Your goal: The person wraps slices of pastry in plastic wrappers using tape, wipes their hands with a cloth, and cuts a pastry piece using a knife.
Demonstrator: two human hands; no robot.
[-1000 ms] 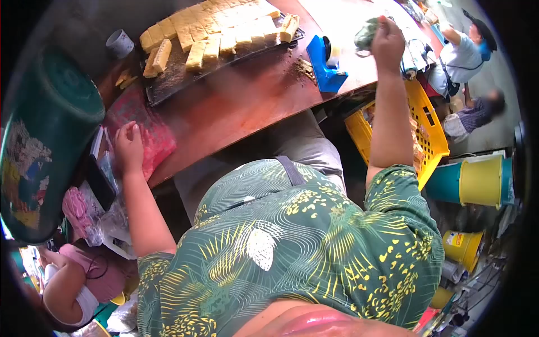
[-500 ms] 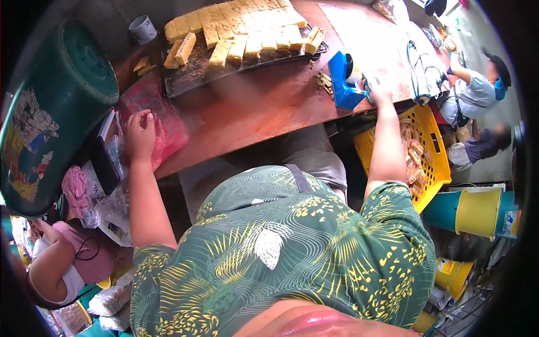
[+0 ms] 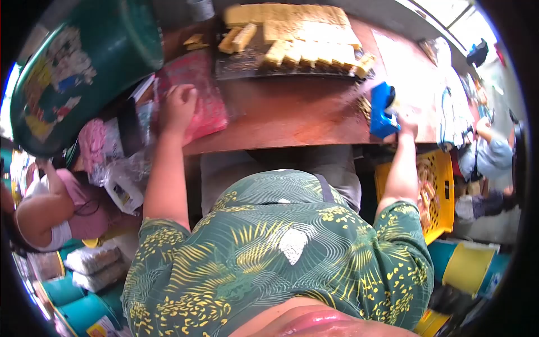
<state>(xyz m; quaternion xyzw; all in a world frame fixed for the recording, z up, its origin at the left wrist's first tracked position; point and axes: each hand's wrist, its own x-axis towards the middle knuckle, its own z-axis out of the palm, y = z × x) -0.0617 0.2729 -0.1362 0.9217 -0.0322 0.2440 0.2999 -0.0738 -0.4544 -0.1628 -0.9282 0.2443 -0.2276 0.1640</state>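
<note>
My left hand [image 3: 179,106] is over a stack of red plastic bags [image 3: 209,115] on the left of the table, its fingers curled in. Whether a bag is pinched in them is hidden. At the right, my right hand [image 3: 410,122] is beside a blue tape dispenser [image 3: 383,112], close to its front end. Blur and glare hide its fingers and anything they hold. A dark tray [image 3: 236,68] at the back of the table carries rows of cut yellow cake bars [image 3: 306,31], some set apart at its front edge.
A yellow crate [image 3: 448,196] of wrapped bars stands below the table's right side. A large green bin [image 3: 112,50] leans at the left. Clear plastic wrap [image 3: 106,163] lies near it. Co-workers [image 3: 488,157] are at far right, and another person [image 3: 56,208] sits at left.
The view has turned, so the table and tray appear shifted right. My left hand stays at the red bags with fingers curled, and my right hand stays at the tape dispenser.
</note>
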